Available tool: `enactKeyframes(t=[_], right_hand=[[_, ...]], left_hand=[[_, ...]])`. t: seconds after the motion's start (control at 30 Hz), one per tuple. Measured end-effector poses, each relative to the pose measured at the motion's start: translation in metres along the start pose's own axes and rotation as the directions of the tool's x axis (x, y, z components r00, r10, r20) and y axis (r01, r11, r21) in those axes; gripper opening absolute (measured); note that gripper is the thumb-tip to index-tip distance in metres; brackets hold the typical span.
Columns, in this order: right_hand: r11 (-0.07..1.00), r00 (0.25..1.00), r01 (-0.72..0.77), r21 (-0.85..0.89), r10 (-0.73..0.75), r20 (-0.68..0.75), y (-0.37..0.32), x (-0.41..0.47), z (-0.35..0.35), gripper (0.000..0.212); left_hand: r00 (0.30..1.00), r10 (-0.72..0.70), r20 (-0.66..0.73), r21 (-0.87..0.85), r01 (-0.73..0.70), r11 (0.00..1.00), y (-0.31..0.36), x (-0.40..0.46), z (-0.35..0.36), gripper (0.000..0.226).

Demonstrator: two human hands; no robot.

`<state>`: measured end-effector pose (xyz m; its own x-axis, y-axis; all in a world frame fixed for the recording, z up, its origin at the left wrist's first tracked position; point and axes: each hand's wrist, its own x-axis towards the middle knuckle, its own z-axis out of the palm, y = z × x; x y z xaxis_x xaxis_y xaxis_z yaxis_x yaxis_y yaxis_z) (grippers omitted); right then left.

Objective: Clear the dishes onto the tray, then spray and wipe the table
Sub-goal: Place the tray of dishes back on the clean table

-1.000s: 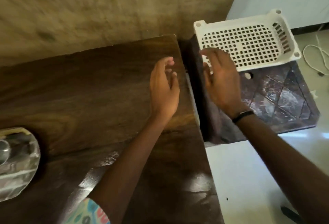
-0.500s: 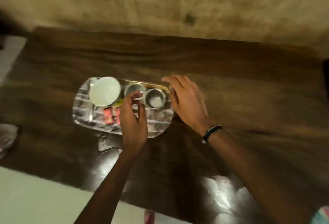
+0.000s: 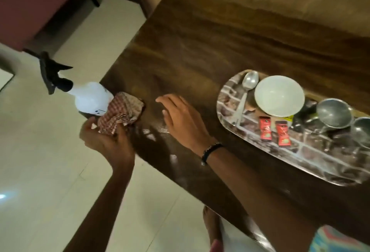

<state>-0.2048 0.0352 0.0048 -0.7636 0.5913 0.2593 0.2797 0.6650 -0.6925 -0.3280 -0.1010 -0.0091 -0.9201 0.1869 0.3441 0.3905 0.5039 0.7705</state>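
Gripping checkered cloth (image 3: 120,112) in left hand (image 3: 106,139), right hand (image 3: 180,120) spread flat over table (image 3: 200,51), spray bottle (image 3: 88,95) beside cloth

Left hand (image 3: 106,141) grips cloth (image 3: 120,114); right hand (image 3: 183,122) flat.

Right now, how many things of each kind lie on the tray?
Spoon: 1
White bowl: 1
Steel cups: 2
Red sachets: 2
Total on the tray: 6; a yellow scrap behind the bowl is unclear.
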Motion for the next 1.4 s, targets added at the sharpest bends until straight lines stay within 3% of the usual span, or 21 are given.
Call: enactKeyframes(t=[0.07,0.17,0.3,0.4,0.5,0.63,0.77,0.97,1.03,1.13,1.23,1.33,1.4], right_hand=[[0.994,0.995,-0.070,0.089,0.063,0.071,-0.021,0.022,0.037,0.038],[0.978,0.979,-0.139,0.156,0.112,0.168,-0.051,0.051,0.086,0.054],[0.977,0.959,-0.203,-0.060,0.211,0.188,-0.076,0.072,0.142,0.081],[0.951,0.934,-0.264,-0.162,0.294,0.204,-0.079,0.070,0.166,0.089],[0.944,0.944,-0.233,-0.231,0.277,0.177,-0.078,0.064,0.175,0.081],[0.946,0.944,-0.239,-0.219,0.279,0.178,-0.080,0.065,0.178,0.083],[0.928,0.946,-0.232,-0.290,0.285,0.154,-0.083,0.059,0.181,0.081],[0.928,0.966,-0.210,-0.308,0.246,0.080,-0.075,0.042,0.151,0.041],[0.941,0.968,-0.193,-0.280,0.229,0.102,-0.065,0.029,0.133,0.033],[0.945,0.960,-0.221,-0.240,0.254,0.118,-0.050,0.000,0.102,0.035],[0.944,0.945,-0.277,-0.182,0.301,0.126,-0.029,-0.034,0.060,0.044],[0.935,0.928,-0.344,-0.089,0.353,0.119,-0.008,-0.064,0.005,0.049],[0.935,0.932,-0.353,-0.024,0.353,0.086,0.005,-0.087,-0.039,0.054]], left_hand=[[0.996,-0.067,-0.055,0.014,0.068,0.998,-0.024,0.039,-0.009,0.072],[0.990,-0.122,0.064,-0.092,0.128,0.987,-0.034,0.093,-0.015,0.093],[0.958,0.053,0.281,-0.148,-0.012,0.989,-0.040,0.151,-0.013,0.093],[0.921,-0.010,0.390,-0.211,0.100,0.972,-0.047,0.178,-0.003,0.096],[0.894,-0.095,0.438,-0.240,0.219,0.946,-0.048,0.188,0.006,0.086],[0.892,-0.068,0.447,-0.308,0.224,0.925,-0.037,0.186,0.010,0.052],[0.904,-0.043,0.426,-0.340,0.203,0.918,-0.031,0.180,0.009,0.049],[0.893,0.027,0.449,-0.296,0.120,0.948,-0.017,0.162,0.001,0.057],[0.870,0.087,0.486,-0.271,0.055,0.961,0.000,0.146,0.000,0.041],[0.815,0.082,0.574,-0.257,0.084,0.963,0.025,0.110,-0.005,0.031],[0.743,0.011,0.669,-0.180,0.147,0.973,0.049,0.068,-0.005,0.067],[0.673,0.041,0.739,-0.156,0.111,0.981,0.084,0.019,0.005,0.034],[0.655,0.099,0.749,-0.193,0.073,0.979,0.117,-0.016,0.013,0.035]])
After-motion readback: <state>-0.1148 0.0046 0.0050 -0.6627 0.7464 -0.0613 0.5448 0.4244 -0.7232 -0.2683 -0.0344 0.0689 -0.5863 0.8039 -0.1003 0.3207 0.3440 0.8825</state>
